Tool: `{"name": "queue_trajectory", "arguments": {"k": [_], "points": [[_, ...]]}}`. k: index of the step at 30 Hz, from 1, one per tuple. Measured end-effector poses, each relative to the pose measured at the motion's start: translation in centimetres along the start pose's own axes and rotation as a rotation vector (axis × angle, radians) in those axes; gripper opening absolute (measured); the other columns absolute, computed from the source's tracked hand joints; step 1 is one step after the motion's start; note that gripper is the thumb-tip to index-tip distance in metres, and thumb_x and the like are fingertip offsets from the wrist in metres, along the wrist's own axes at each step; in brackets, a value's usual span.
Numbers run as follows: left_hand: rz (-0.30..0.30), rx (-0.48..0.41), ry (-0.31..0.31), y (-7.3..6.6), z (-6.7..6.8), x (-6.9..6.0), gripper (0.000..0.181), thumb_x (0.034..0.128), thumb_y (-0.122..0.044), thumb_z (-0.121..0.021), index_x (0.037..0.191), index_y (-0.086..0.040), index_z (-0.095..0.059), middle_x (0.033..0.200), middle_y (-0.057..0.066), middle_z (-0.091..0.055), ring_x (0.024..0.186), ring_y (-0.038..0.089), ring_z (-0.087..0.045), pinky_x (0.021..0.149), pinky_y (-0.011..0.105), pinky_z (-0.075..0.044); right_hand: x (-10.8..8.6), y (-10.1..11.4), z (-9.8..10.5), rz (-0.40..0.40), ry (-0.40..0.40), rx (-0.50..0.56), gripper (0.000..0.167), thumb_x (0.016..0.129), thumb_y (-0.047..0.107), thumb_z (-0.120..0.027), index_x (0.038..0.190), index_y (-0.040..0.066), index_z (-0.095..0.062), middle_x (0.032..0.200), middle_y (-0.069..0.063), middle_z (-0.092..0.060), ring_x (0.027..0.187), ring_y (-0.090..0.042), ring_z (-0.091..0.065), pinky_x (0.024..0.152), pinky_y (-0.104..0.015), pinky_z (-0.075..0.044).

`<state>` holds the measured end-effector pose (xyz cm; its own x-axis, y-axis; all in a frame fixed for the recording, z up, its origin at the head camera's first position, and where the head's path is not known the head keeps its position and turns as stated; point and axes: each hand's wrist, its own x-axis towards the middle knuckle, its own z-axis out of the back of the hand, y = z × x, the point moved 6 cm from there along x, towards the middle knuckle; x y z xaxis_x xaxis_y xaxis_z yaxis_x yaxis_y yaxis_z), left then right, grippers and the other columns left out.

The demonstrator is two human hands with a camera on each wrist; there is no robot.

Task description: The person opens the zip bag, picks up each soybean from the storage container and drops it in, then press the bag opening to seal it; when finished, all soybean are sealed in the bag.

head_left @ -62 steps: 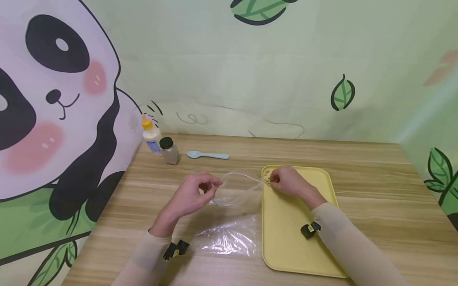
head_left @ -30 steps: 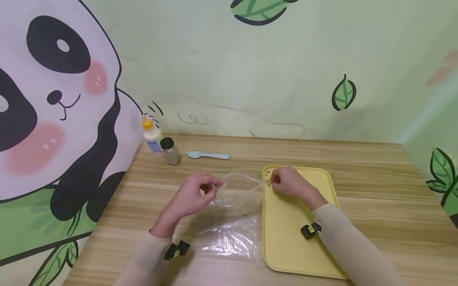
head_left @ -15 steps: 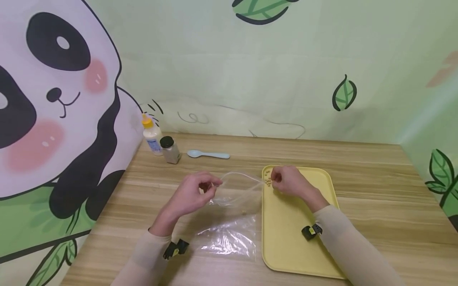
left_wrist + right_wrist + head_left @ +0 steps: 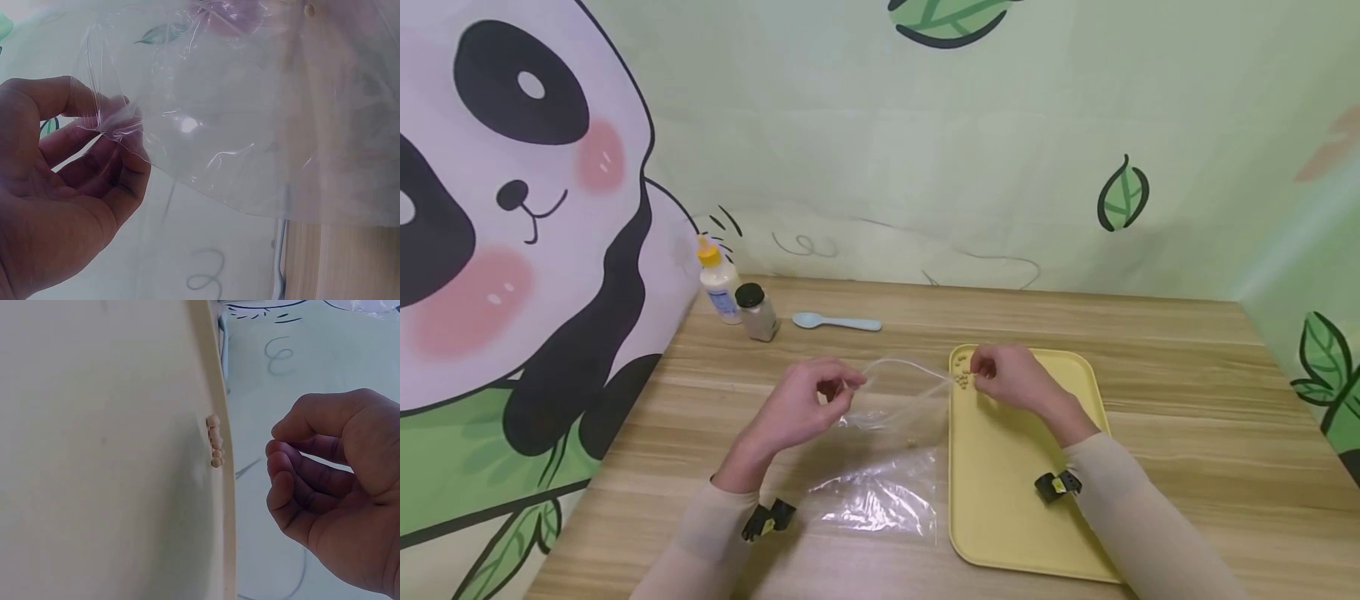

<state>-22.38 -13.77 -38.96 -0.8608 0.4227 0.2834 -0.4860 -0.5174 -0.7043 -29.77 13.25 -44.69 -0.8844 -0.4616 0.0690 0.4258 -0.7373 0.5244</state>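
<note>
My left hand (image 4: 797,404) pinches the mouth edge of a clear plastic bag (image 4: 880,492), which stands partly raised off the table. In the left wrist view the thumb and fingers (image 4: 128,181) curl at the gathered film (image 4: 109,122); a small bean (image 4: 309,10) shows through the plastic. My right hand (image 4: 1018,383) is over the yellow tray (image 4: 1022,500), beside several small tan beans (image 4: 962,382) in its far left corner. The right wrist view has the thumb and fingers (image 4: 281,487) bent with tips close together; whether a bean is between them is hidden.
Behind the hands lie a light blue spoon (image 4: 835,322), a dark-lidded jar (image 4: 757,313) and a white bottle with a yellow cap (image 4: 720,283). A wall with a panda mural (image 4: 527,217) bounds the table (image 4: 1187,400) at the back and left.
My right hand has shifted slightly right and up from the beans, leaving a small gap. The left hand and the bag have hardly moved.
</note>
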Motion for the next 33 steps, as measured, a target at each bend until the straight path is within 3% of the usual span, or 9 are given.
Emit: {"name": "queue_trajectory", "arguments": {"k": [13, 33], "points": [[0.016, -0.010, 0.004, -0.1, 0.2, 0.1, 0.023, 0.0815, 0.004, -0.062, 0.103, 0.001, -0.071, 0.092, 0.012, -0.070, 0.074, 0.011, -0.059, 0.066, 0.026, -0.056, -0.7, 0.3, 1.2, 0.004, -0.068, 0.011, 0.013, 0.081, 0.006, -0.061, 0.092, 0.002, -0.068, 0.081, -0.002, -0.067, 0.075, -0.015, -0.060, 0.068, -0.030, -0.052], [0.002, -0.006, 0.006, 0.0, 0.0, 0.0, 0.022, 0.0814, 0.003, -0.063, 0.101, 0.000, -0.072, 0.091, 0.013, -0.070, 0.072, 0.012, -0.058, 0.065, 0.027, -0.056, -1.5, 3.9, 2.6, 0.104, -0.171, 0.021, 0.009, 0.082, 0.005, -0.064, 0.088, 0.009, -0.069, 0.076, 0.001, -0.066, 0.068, -0.010, -0.057, 0.061, -0.025, -0.050]]}}
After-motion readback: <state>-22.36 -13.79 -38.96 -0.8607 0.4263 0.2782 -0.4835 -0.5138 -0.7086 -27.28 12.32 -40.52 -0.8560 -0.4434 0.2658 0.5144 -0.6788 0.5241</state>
